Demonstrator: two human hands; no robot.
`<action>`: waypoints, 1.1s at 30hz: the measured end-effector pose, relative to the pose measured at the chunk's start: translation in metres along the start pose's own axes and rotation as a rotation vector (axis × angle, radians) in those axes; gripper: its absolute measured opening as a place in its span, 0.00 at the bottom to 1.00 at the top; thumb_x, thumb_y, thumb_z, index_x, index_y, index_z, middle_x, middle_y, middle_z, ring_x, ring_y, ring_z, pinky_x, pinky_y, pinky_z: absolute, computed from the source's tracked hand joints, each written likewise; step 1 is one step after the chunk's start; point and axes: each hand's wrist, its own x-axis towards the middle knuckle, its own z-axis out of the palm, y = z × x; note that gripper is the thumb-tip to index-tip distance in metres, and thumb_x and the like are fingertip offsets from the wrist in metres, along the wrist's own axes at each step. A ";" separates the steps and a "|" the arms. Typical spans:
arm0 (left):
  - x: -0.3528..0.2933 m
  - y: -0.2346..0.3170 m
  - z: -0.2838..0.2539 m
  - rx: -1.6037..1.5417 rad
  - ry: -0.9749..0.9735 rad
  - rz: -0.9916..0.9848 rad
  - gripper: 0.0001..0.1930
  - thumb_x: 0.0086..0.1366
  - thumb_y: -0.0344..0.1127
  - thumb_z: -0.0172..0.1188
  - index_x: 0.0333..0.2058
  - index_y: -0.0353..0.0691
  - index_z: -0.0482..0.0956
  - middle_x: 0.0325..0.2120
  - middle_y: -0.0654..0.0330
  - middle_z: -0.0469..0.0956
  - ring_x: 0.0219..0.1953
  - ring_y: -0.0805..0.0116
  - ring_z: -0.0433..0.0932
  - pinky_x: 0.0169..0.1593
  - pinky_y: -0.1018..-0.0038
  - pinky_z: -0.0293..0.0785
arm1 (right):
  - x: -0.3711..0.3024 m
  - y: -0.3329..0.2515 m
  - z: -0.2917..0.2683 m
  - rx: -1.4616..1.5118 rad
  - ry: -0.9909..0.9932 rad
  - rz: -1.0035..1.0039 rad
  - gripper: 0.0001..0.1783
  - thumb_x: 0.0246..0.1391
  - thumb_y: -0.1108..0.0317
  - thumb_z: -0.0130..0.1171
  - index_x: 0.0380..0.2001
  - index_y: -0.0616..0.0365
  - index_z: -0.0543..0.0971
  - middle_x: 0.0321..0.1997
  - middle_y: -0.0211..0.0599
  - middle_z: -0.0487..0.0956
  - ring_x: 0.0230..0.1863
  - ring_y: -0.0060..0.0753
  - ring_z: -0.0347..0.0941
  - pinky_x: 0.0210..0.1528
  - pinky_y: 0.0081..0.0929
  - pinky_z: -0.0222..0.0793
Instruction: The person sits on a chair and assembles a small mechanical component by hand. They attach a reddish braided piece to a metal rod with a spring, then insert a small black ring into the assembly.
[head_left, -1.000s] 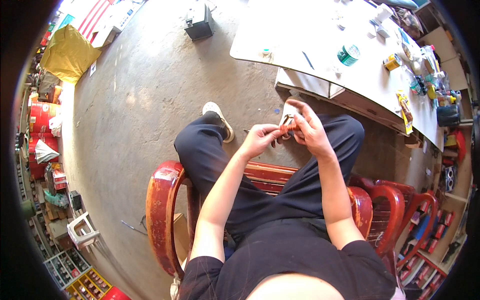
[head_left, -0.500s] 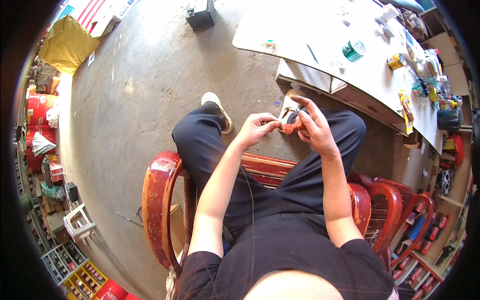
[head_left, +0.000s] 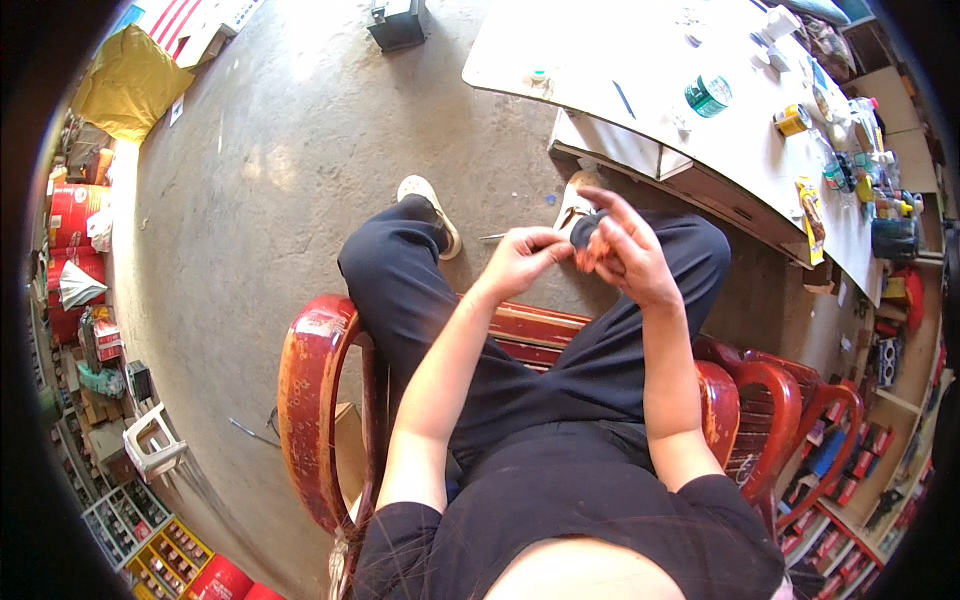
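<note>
orange piece (head_left: 588,256), small and partly hidden, sits between the two hands above the person's knees, the right hand (head_left: 625,255) curled round it with one finger lifted, the left hand (head_left: 520,258) pinched at its near edge and holding a thin pin-like tool (head_left: 492,237) that sticks out to the left. below them a red wooden chair (head_left: 318,400) carries the seated person, shoes on the concrete floor (head_left: 280,170). farther off stands a white table (head_left: 640,60) with a green roll of tape (head_left: 707,95) and small bottles along its right side.
</note>
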 end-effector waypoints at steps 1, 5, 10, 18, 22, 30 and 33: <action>0.003 0.001 -0.004 -0.038 0.019 -0.013 0.07 0.64 0.32 0.60 0.33 0.33 0.81 0.29 0.65 0.80 0.34 0.78 0.75 0.41 0.78 0.71 | -0.004 -0.006 -0.004 -0.144 -0.125 0.102 0.22 0.66 0.67 0.45 0.61 0.57 0.63 0.23 0.23 0.69 0.15 0.11 0.55 0.16 0.15 0.52; 0.014 0.016 -0.006 0.146 0.024 0.037 0.07 0.62 0.30 0.61 0.33 0.30 0.81 0.27 0.62 0.81 0.32 0.77 0.77 0.38 0.78 0.73 | 0.008 0.025 -0.029 -1.031 0.073 -0.170 0.22 0.64 0.70 0.45 0.60 0.58 0.63 0.24 0.40 0.76 0.25 0.33 0.78 0.27 0.30 0.67; 0.005 0.013 0.018 0.340 0.008 0.139 0.06 0.62 0.29 0.61 0.32 0.31 0.81 0.26 0.59 0.80 0.30 0.76 0.75 0.37 0.77 0.71 | 0.024 0.023 -0.010 -0.729 0.576 -0.354 0.17 0.66 0.70 0.44 0.57 0.57 0.63 0.26 0.43 0.78 0.20 0.31 0.73 0.22 0.27 0.66; 0.010 0.005 -0.010 0.054 -0.032 -0.045 0.08 0.64 0.31 0.61 0.37 0.32 0.82 0.30 0.66 0.81 0.34 0.80 0.75 0.41 0.81 0.72 | -0.002 -0.004 0.009 -0.217 0.110 -0.041 0.22 0.66 0.71 0.44 0.63 0.55 0.60 0.22 0.20 0.65 0.19 0.08 0.54 0.20 0.11 0.50; 0.018 0.017 -0.015 0.064 -0.093 -0.027 0.08 0.63 0.32 0.62 0.36 0.32 0.82 0.29 0.64 0.81 0.34 0.79 0.76 0.40 0.80 0.73 | -0.004 -0.004 0.007 -0.551 0.094 -0.129 0.24 0.64 0.73 0.47 0.63 0.58 0.61 0.22 0.21 0.63 0.22 0.11 0.56 0.25 0.14 0.56; 0.011 0.023 -0.007 0.343 0.079 0.101 0.06 0.61 0.29 0.62 0.34 0.33 0.82 0.27 0.63 0.80 0.31 0.78 0.75 0.36 0.80 0.71 | 0.002 0.003 0.002 -1.195 0.250 -0.293 0.25 0.61 0.70 0.50 0.61 0.54 0.62 0.23 0.50 0.76 0.27 0.48 0.76 0.28 0.37 0.69; 0.009 0.025 0.004 0.498 0.214 0.206 0.05 0.59 0.26 0.63 0.34 0.33 0.83 0.25 0.60 0.79 0.28 0.75 0.76 0.33 0.79 0.70 | 0.006 0.010 0.005 -1.325 0.406 -0.252 0.23 0.62 0.70 0.51 0.60 0.54 0.63 0.23 0.53 0.76 0.26 0.56 0.75 0.25 0.40 0.67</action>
